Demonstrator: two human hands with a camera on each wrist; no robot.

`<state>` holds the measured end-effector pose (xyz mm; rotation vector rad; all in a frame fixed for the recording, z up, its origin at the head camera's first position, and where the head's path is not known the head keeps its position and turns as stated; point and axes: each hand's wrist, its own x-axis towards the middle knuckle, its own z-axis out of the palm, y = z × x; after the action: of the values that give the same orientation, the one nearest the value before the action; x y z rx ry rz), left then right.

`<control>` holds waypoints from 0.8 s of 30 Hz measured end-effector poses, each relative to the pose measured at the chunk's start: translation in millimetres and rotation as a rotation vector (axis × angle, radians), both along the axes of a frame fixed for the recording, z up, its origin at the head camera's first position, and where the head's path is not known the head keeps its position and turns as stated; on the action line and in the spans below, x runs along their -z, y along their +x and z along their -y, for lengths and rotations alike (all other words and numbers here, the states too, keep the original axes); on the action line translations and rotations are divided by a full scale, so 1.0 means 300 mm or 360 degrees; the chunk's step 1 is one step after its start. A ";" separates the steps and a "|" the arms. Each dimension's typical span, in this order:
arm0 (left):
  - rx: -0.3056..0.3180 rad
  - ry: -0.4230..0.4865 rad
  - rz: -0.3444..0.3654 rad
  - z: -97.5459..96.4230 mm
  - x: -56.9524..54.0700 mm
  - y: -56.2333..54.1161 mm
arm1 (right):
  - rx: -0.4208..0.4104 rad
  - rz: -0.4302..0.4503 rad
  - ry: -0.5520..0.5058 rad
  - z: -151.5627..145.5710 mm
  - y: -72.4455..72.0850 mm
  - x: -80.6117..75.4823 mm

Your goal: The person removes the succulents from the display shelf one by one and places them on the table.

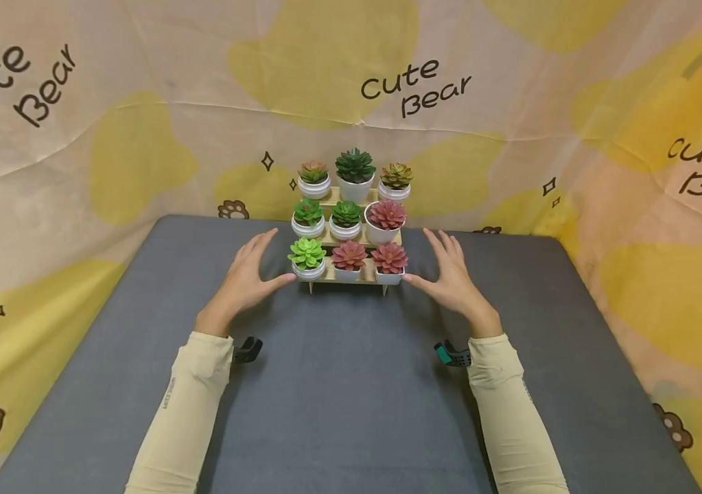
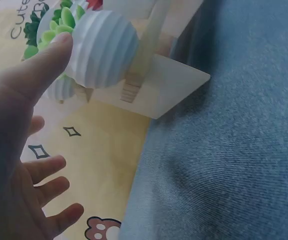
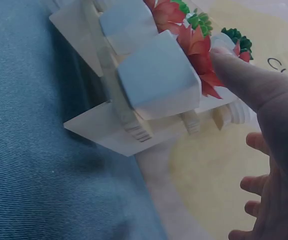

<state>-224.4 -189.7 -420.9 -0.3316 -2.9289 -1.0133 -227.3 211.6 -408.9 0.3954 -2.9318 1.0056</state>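
1. Tiered stand (image 1: 367,276) sits on the surface (image 1: 351,398) between left grip (image 1: 243,278) and right grip (image 1: 453,280).
2. Both reach forward, spread wide, holding nothing; thumb contact is unclear.
3. Pale and wooden, it carries nine white-potted succulents (image 1: 346,215), green and reddish.

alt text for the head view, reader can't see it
Nine potted succulents fill a three-tier stand, with a person's left hand and right hand open at either side. Below is a grey table; behind, a yellow-patterned cloth.

potted plants (image 1: 346,214) sit on the rack (image 1: 329,238) before the backdrop (image 1: 202,82).
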 end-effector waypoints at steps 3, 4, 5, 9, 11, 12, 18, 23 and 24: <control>0.0019 0.0020 0.0001 0.000 0.011 -0.007 | -0.0018 0.0015 -0.0044 0.002 -0.002 0.007; 0.0030 0.0029 0.0006 0.000 0.015 -0.011 | -0.0029 0.0019 -0.0064 0.003 -0.004 0.010; 0.0043 0.0040 0.0010 0.000 0.018 -0.015 | -0.0039 0.0021 -0.0076 0.003 -0.006 0.012; 0.0082 0.0093 0.0049 -0.005 0.034 -0.031 | -0.0085 0.0016 -0.0113 0.002 -0.012 0.025; 0.0100 0.0131 0.0074 -0.010 0.044 -0.038 | -0.0106 0.0018 -0.0132 0.001 -0.015 0.032; 0.0111 0.0154 0.0089 -0.013 0.051 -0.042 | -0.0114 0.0026 -0.0152 0.001 -0.016 0.036; 0.0210 0.0321 0.0168 -0.033 0.111 -0.053 | -0.0186 0.0133 -0.0323 0.006 -0.017 0.062; 0.0320 0.0568 0.0167 -0.052 0.155 -0.064 | -0.0226 0.0159 -0.0451 0.009 -0.011 0.071; 0.0339 0.0618 0.0154 -0.054 0.163 -0.066 | -0.0234 0.0156 -0.0462 0.010 -0.011 0.073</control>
<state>-244.3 -173.6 -469.8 -0.5990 -2.7286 -1.6323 -230.5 208.6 -430.7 0.5697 -2.8079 1.4841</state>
